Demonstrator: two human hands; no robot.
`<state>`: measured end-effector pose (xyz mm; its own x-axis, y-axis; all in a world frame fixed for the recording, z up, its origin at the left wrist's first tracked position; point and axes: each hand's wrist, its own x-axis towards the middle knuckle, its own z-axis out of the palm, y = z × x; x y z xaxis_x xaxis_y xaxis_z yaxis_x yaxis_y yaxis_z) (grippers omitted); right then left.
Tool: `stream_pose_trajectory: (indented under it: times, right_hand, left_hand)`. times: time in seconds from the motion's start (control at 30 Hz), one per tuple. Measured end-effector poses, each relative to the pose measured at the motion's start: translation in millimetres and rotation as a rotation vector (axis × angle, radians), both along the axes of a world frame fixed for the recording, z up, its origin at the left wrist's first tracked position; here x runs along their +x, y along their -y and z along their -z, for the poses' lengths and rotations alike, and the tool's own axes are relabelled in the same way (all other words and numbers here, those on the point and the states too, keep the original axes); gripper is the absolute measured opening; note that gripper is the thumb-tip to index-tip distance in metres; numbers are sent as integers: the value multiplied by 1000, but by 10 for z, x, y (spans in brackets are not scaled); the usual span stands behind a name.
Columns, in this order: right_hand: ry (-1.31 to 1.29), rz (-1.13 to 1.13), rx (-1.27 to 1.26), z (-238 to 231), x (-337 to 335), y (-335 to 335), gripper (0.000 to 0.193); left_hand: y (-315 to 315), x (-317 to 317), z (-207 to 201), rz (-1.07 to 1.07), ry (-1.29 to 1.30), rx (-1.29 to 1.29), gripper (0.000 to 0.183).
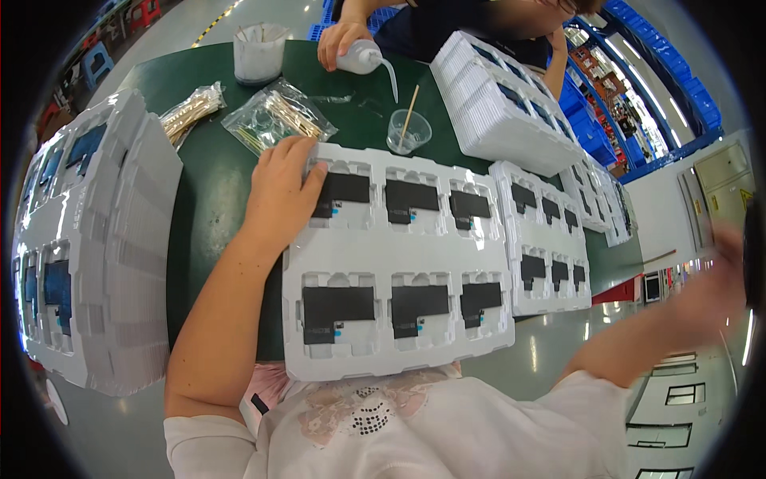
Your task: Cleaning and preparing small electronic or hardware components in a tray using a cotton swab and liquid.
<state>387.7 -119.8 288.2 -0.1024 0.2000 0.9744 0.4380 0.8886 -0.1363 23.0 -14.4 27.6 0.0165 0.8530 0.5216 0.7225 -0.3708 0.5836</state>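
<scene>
A white plastic tray (359,251) lies at the table's near edge, right in front of me. Its recesses hold several flat black L-shaped pieces that look like battery packs (420,306), with small blue marks beside them. My left hand (283,188) grips the tray's far left corner, fingers at the rim and thumb over the nearest recess, partly covering one black piece. Far out to the right, my right hand (722,267) is raised off the table and smeared by motion, so its fingers do not show clearly.
Tall stacks of white trays stand left (128,239) and far right (511,120); more filled trays (550,255) lie right. Beyond are bagged wooden sticks (291,116), a plastic cup (409,132) with a stick, and a white tub (259,54). Opposite, another person's hand (341,41) holds a squeeze bottle (361,57).
</scene>
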Motion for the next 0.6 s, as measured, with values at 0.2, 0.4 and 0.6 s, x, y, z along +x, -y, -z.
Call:
stream_pose_trajectory:
  times: [0.2, 0.4, 0.6]
  right_hand:
    - [-544, -130, -1454, 1919, -562, -442, 18]
    - [-570, -257, -1627, 2127, -611, -368, 17]
    - [-563, -293, -1634, 2111, -591, -377, 17]
  left_hand:
    - [73, -207, 255, -7, 53, -28, 37]
    - [87, -211, 207, 7, 55, -62, 37]
    - [89, -210, 187, 6, 58, -71, 37]
